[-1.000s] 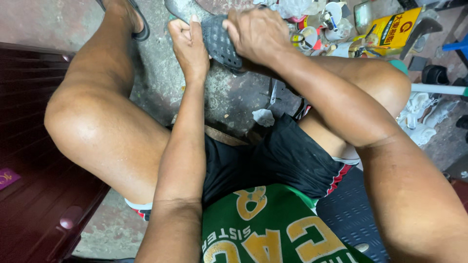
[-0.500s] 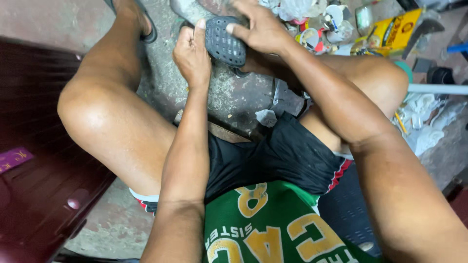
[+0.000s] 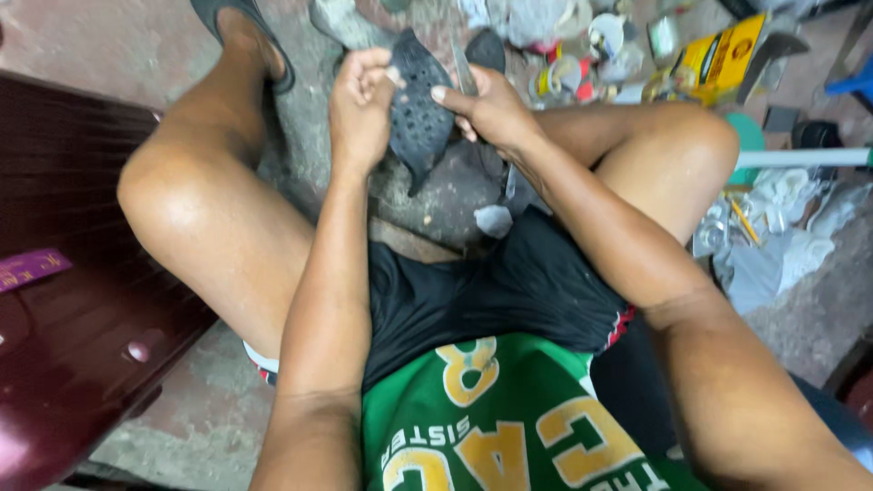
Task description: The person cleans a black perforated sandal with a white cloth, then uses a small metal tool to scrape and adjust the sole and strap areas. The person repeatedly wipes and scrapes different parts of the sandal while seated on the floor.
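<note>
I sit low with my knees spread over a concrete floor. My left hand [image 3: 362, 109] grips the left edge of a dark grey rubber shoe sole [image 3: 420, 118] with a studded tread, held up between my knees. My right hand [image 3: 491, 111] holds the sole's right side, thumb on the tread, and also grips a thin metal blade [image 3: 461, 68] that stands against the sole's upper edge. Part of the sole is hidden behind my fingers.
A dark red wooden cabinet [image 3: 64, 300] stands at my left. A yellow box [image 3: 718, 59], small tins and lids [image 3: 559, 77], white scraps [image 3: 782, 218] and a white pipe [image 3: 800, 157] litter the floor at upper right. My left foot wears a black sandal [image 3: 245, 23].
The view has tilted down, so hands and sole sit lower in the picture. The sole has turned more upright, and the blade now shows in my right hand.
</note>
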